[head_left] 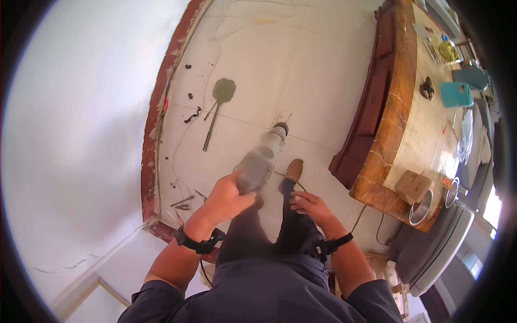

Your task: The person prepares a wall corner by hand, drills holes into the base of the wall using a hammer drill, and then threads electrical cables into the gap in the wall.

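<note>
Showing in head view: blurred power drill (256,169), clamped in fingers of left hand (226,198), above tiled floor (323,75). Right hand (313,208) curled near trouser leg (299,229); cannot tell if fingertips together. Possible mishap: drop or twist toward brown shoe (294,170), from one-handed grip.
</note>
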Action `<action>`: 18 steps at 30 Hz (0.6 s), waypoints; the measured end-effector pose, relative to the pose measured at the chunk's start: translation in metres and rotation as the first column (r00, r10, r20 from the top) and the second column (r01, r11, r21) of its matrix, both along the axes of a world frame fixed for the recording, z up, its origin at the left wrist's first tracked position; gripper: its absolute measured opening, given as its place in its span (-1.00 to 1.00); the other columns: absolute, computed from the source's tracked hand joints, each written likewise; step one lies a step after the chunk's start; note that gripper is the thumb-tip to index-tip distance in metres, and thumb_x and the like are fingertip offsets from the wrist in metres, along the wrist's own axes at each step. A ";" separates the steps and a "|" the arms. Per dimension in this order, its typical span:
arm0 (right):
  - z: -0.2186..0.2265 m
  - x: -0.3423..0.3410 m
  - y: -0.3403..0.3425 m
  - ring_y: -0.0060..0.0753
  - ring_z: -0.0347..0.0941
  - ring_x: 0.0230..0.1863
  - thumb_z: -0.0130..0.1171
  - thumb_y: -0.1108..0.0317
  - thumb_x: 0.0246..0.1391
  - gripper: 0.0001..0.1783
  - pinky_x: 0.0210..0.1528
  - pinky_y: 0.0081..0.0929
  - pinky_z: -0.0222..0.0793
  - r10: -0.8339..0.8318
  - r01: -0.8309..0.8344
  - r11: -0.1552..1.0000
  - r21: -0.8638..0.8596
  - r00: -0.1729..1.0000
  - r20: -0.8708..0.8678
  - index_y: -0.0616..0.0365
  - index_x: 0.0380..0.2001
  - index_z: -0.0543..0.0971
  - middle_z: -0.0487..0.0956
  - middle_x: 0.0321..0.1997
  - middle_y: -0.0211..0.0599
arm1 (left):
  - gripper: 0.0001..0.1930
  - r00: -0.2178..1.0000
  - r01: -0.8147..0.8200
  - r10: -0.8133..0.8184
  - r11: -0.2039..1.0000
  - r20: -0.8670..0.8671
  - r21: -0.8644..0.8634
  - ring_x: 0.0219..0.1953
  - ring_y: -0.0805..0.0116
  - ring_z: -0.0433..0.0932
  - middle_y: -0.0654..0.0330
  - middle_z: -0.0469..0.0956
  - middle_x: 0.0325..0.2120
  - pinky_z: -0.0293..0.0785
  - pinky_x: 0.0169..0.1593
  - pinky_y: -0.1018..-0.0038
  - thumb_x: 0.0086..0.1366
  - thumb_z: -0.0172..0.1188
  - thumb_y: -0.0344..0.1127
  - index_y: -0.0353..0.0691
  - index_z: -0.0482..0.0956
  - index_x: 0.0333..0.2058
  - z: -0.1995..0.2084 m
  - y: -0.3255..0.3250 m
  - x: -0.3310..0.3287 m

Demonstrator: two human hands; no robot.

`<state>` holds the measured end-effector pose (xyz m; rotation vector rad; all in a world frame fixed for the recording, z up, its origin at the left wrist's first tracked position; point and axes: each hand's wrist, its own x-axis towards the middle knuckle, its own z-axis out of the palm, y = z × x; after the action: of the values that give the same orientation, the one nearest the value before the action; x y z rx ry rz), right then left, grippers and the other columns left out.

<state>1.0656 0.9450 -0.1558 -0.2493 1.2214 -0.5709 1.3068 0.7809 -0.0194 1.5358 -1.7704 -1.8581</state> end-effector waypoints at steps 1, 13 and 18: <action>0.000 0.014 -0.005 -0.43 0.52 -0.06 0.11 0.12 0.23 -0.50 -0.01 -0.46 0.41 0.021 -0.021 1.000 -0.008 1.000 -0.007 0.22 0.12 0.47 0.59 -0.01 -0.23 | -0.48 1.000 -0.021 0.021 1.000 -0.007 -0.008 -0.26 0.43 0.53 0.12 0.59 -0.32 0.47 -0.17 0.47 0.05 0.19 -0.42 -0.32 0.44 0.06 0.005 0.010 0.007; -0.024 0.179 -0.058 -0.31 0.19 0.33 -0.22 -0.27 0.28 -0.23 0.34 -0.28 0.05 0.097 -0.086 0.995 -0.044 0.924 0.369 0.07 0.33 0.22 0.32 0.32 -0.28 | -0.46 0.728 -0.559 0.637 0.766 -0.255 0.318 0.08 0.15 0.50 -0.03 0.50 0.02 0.48 0.09 0.29 0.11 0.11 -0.61 -0.44 0.35 0.14 0.088 0.089 0.122; 0.018 0.242 -0.056 -0.40 0.46 -0.19 -0.10 -0.19 0.28 -0.37 -0.16 -0.41 0.39 0.062 -0.047 0.998 -0.051 0.936 0.346 0.12 0.13 0.41 0.54 -0.14 -0.27 | -0.43 0.396 -0.796 0.871 0.483 -0.290 0.366 0.06 0.06 0.51 -0.09 0.50 0.02 0.53 0.05 0.24 0.11 0.08 -0.58 -0.43 0.32 0.17 0.102 0.135 0.176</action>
<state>1.3079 0.8893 -0.1382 -0.2063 0.8575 -0.5659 1.4831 0.9161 0.0822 1.4461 -0.4049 -1.5783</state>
